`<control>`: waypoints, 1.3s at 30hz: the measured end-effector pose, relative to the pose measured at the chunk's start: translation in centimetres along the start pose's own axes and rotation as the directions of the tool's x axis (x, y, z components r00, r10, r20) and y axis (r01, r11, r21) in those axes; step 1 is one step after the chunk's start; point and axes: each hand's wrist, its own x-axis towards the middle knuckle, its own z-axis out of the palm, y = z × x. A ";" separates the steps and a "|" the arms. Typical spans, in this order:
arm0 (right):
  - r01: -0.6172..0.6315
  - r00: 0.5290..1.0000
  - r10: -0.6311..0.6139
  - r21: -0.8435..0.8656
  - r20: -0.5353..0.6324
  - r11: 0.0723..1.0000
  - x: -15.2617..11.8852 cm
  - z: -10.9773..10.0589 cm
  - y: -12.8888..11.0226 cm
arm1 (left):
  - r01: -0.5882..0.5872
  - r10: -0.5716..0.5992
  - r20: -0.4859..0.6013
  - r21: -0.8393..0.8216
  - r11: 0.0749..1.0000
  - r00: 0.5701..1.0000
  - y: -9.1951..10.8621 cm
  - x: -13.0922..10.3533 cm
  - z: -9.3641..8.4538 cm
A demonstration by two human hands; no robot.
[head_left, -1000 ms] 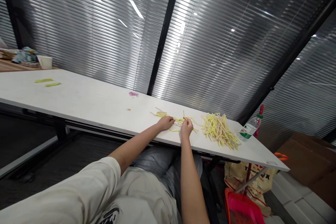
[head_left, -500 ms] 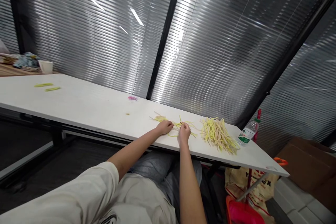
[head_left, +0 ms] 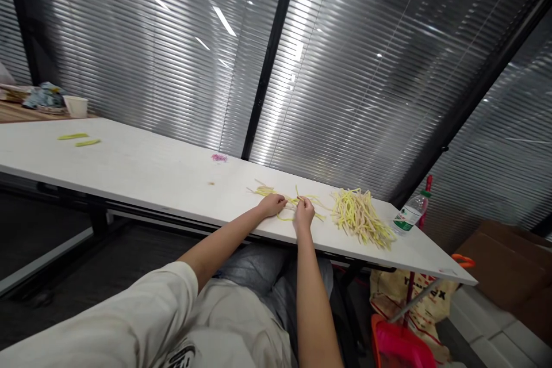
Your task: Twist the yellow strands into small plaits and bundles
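My left hand [head_left: 272,205] rests low over the white table [head_left: 164,175], fingers closed on one end of the thin, soft yellow strands [head_left: 291,201]. Close to its right, my right hand [head_left: 304,214] pinches a yellow strand between thumb and fingertips; one end sticks up above it. Loose yellow and beige strands lie under and around both hands. Just beyond my left hand is a small bunch of strands [head_left: 264,190]. Right of my right hand spreads a large pile of yellow and beige strands [head_left: 360,218]. The exact grip of the left fingers is partly hidden.
A plastic bottle [head_left: 409,215] with a green cap stands right of the pile. Two yellow-green strips [head_left: 87,142] lie far left, near a white cup [head_left: 76,107]. Small pink bits [head_left: 219,157] sit at the back edge. A red dustpan [head_left: 401,345] is below the table.
The view has shifted slightly. Both hands stay close together at the same spot over the strands, with only small finger movement.
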 end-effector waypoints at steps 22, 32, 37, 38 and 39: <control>-0.016 1.000 0.015 0.016 0.015 1.000 0.0 -0.3 0.0 | -0.023 0.020 -0.034 -0.091 0.996 0.999 -0.5 0.6 0.6; -0.034 0.998 0.036 -0.024 0.056 0.999 0.2 -0.4 -0.1 | -0.033 0.030 -0.039 -0.056 0.998 0.999 -0.4 0.6 0.7; -0.024 0.994 0.028 -0.045 0.103 0.999 0.1 -0.8 0.0 | -0.023 0.022 -0.019 -0.063 0.998 1.000 -0.1 0.6 0.6; -0.021 0.993 0.027 -0.053 0.112 0.998 0.1 -1.0 0.0 | -0.022 0.021 -0.016 -0.064 0.998 1.000 0.0 0.6 0.6; -0.018 0.993 0.024 -0.059 0.118 0.998 0.0 -1.1 -0.1 | -0.027 0.026 -0.017 -0.062 0.998 1.000 0.1 0.5 0.6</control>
